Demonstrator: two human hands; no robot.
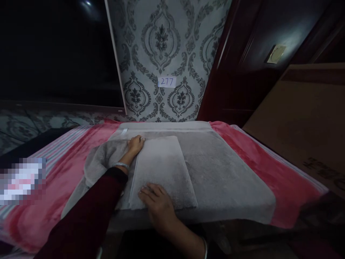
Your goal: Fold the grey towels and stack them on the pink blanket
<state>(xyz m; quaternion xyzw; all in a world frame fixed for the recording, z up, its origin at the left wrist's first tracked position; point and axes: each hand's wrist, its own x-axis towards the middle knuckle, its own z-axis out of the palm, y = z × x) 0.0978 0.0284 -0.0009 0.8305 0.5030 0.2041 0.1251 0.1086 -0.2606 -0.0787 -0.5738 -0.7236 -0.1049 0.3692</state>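
A grey plush cloth (223, 172) lies spread over the table. On it rests a straight-edged folded panel (164, 162) of lighter grey plush. My left hand (136, 144) is closed, fingers curled over the panel's far left corner; I cannot see how much fabric is inside them. Nearer to me, my right hand (157, 203) lies palm down on the panel's near left corner, its fingers stretched out and touching the surface. Left of the panel, a bunched grey plush part (101, 158) lies in soft folds, partly hidden by my left forearm.
Beneath the grey cloth, a pink blanket (250, 158) with striped borders covers the table. A cardboard box (302, 118) stands at the right. Behind are patterned wallpaper, a paper marked 277 (167, 82) and a large dark screen (54, 54). A blurred-out patch lies at the left.
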